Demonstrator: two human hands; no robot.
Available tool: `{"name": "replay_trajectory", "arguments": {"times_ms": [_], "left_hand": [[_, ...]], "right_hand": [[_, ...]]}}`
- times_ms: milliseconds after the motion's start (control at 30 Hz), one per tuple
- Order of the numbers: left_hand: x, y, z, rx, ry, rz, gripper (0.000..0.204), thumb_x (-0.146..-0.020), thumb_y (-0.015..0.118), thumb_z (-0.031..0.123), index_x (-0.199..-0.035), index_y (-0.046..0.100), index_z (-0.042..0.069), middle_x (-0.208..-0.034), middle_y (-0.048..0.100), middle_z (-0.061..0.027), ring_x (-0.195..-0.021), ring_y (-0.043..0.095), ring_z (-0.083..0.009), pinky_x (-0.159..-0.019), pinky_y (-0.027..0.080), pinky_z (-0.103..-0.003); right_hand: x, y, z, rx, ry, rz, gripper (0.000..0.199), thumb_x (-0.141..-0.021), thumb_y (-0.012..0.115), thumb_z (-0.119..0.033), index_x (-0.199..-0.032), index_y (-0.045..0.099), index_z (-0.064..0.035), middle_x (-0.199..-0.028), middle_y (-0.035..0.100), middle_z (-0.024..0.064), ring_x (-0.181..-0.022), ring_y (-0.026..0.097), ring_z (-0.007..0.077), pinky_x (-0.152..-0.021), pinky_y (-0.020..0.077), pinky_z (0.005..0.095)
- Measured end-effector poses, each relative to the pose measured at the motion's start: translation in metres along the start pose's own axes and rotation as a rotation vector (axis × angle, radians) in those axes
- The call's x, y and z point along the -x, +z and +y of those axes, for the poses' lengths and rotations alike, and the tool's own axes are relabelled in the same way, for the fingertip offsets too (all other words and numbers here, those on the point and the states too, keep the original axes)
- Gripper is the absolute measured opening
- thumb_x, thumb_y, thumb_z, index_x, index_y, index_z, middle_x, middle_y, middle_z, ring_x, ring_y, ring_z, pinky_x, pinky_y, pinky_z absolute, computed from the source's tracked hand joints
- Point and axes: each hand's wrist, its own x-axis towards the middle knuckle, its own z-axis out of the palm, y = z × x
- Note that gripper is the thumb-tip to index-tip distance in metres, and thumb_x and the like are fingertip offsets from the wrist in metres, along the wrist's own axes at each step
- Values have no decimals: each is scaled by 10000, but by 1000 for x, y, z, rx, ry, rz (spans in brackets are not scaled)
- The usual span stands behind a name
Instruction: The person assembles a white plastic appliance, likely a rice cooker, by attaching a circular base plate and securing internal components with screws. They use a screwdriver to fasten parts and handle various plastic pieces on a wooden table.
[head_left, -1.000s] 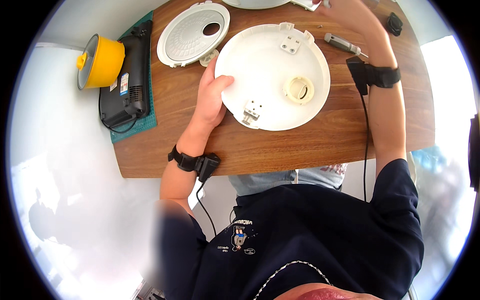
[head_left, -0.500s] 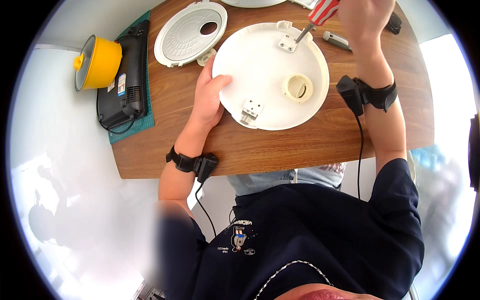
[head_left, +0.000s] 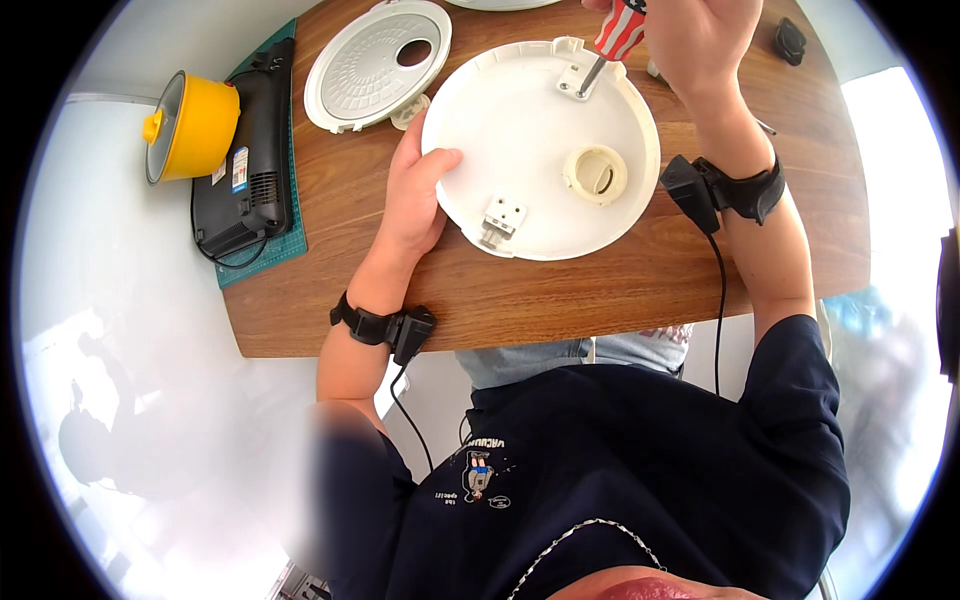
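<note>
A round white plastic cover lies on the table, its hollow side up. My left hand grips its left rim, thumb on the inner face. In my right hand, near the top edge, is a screwdriver with a red and white striped handle. Its tilted shaft reaches down to a small white bracket with screws at the cover's far rim. A second bracket sits at the near left rim, and a cream-coloured ring stands right of the middle.
A round grey-white lid with a hole lies at the back left. Left of it are a black appliance on a green mat and a yellow pot. A small black object lies at the far right of the wooden table.
My right hand and the screwdriver have moved left, and the tool stands steeper, its tip at the bracket's near right screw. My left hand still holds the cover.
</note>
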Motion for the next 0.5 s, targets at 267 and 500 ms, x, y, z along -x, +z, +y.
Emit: {"name": "replay_trajectory", "arguments": {"times_ms": [267,500], "left_hand": [[-1,0,1,13,-11,-5,673,-897,544,68,-1530,340,-38,-1404,562,-210,-1236,618,-289,-1043,524,-403],[1,1,-1,3,4,18,661,-883,522,56,-1515,352,-36,-1390,569,-199,-1241,606,-275,-1043,512,-404]], "right_hand": [[-3,2,-22,145,198,-169,203,-1029,647,-197,-996,674,1,-743,648,29,-574,576,68,-508,461,221],[-18,-12,-8,584,-265,-286,302,-849,840,-178,-1082,722,-26,-886,680,48,-710,610,82,-596,468,254]]}}
